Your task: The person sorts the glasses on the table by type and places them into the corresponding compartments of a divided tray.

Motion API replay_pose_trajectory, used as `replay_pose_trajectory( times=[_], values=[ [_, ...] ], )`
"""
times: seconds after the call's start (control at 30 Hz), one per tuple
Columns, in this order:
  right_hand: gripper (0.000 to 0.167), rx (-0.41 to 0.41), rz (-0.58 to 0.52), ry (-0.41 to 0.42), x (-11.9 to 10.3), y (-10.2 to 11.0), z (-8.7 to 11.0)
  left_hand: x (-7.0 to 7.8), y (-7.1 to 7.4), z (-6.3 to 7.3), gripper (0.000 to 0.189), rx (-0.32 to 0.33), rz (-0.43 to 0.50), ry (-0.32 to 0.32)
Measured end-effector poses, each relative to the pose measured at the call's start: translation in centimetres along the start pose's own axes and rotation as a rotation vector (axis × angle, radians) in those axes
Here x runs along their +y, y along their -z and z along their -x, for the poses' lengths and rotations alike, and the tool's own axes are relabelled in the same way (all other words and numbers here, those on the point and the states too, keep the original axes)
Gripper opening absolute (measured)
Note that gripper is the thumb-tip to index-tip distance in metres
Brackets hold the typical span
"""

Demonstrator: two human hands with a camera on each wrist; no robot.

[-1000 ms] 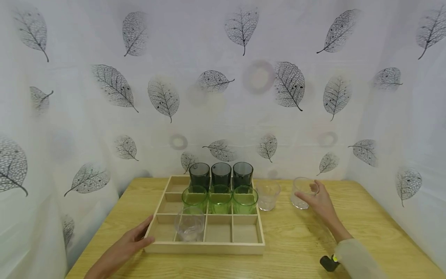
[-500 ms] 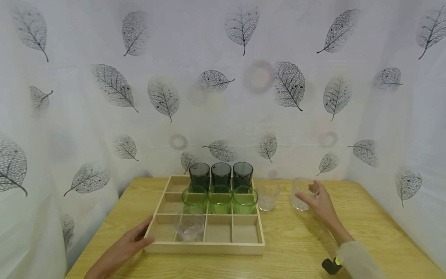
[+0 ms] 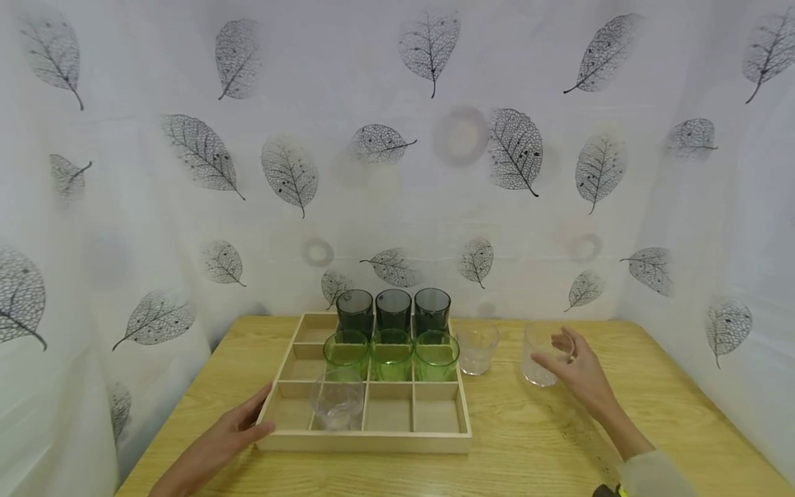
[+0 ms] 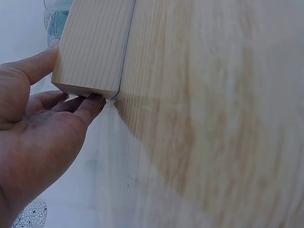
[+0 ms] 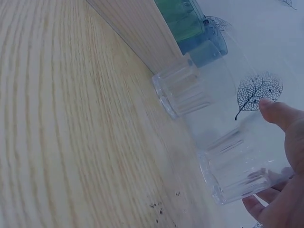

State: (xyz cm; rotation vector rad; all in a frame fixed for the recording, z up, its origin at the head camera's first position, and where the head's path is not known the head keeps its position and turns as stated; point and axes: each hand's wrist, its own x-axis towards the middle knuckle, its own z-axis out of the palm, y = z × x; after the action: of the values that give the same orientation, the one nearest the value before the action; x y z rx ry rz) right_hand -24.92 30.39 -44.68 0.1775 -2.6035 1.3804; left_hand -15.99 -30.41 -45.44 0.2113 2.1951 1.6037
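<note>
My left hand [image 3: 226,428] grips the front left corner of a divided wooden tray [image 3: 366,444], thumb at the rim and fingers against the side. In the left wrist view, the fingers [image 4: 88,109] curl against the tray's end. My right hand [image 3: 584,373] holds a clear glass [image 3: 537,366] right of the tray, thumb on the near side and fingers around the far right side. The right wrist view shows this glass between thumb and fingers [image 5: 254,206]. A second clear glass [image 3: 477,352] stands beside the tray's right edge. Another clear glass [image 3: 338,404] sits in the tray's front row.
Three dark grey glasses [image 3: 394,310] fill part of the tray's back row. In front of them, three green glasses [image 3: 391,359] occupy the middle row. A leaf-patterned curtain [image 3: 385,200] hangs behind the wooden table [image 3: 522,442]. Dark specks [image 5: 159,206] lie on the tabletop.
My right hand has moved slightly toward me and to the right, and the clear glass in it has come along. The left hand and the tray have stayed put.
</note>
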Motion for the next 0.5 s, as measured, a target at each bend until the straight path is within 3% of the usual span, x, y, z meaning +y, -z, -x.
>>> replay_pose_trajectory(
  times=[0.3,0.5],
  values=[
    [0.093,0.000,0.016,0.032,-1.1,0.5,1.9,-0.3,0.0,0.0,0.082,-0.016,0.019,-0.031],
    [0.088,0.001,0.019,0.051,-2.0,0.9,3.1,-0.2,0.0,-0.1,0.082,-0.012,0.021,-0.019]
  ],
)
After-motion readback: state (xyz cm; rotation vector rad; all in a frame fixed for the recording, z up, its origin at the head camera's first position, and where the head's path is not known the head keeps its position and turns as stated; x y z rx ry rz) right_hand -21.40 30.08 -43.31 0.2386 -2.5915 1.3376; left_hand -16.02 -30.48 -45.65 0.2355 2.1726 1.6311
